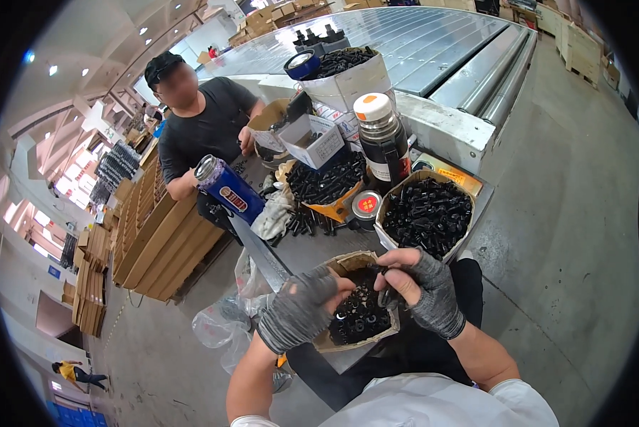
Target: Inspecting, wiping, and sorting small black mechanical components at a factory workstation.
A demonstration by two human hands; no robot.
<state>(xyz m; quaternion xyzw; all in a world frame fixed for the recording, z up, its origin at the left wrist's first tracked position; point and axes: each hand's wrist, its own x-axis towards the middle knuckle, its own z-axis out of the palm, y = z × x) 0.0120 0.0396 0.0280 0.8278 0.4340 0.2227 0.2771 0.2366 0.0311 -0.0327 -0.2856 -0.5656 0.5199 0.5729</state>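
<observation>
Both of the person's hands, in grey fingerless work gloves, meet over a small cardboard box of black nuts (358, 317) at the near edge of the grey table (301, 249). Left hand (306, 304) is curled loosely over the box's left rim, fingers bent down toward the nuts; whether it pinches anything I cannot tell. Right hand (417, 285) is closed narrow, thumb and fingertips pinching a small black piece, likely a bolt (382, 271), just above the box.

Beyond the hands stands a bigger box of black bolts (427, 213), heaped near full. Left of it an orange-lined box of bolts (326, 183) has some spilled loose on the table. A dark thermos flask with an orange and white cap (381, 139) stands behind, a small round tin (366, 206) in front of it, and a blue bottle (227, 186) leans at the table's left. White boxes (344, 78) of more black parts are stacked at the far end.

A co-worker in a dark shirt (202, 128) sits across the table, hands at another box.

Judging by the full boxes, the work looks far from done: plenty of bolts and nuts remain, and no pile of finished pieces can be made out
</observation>
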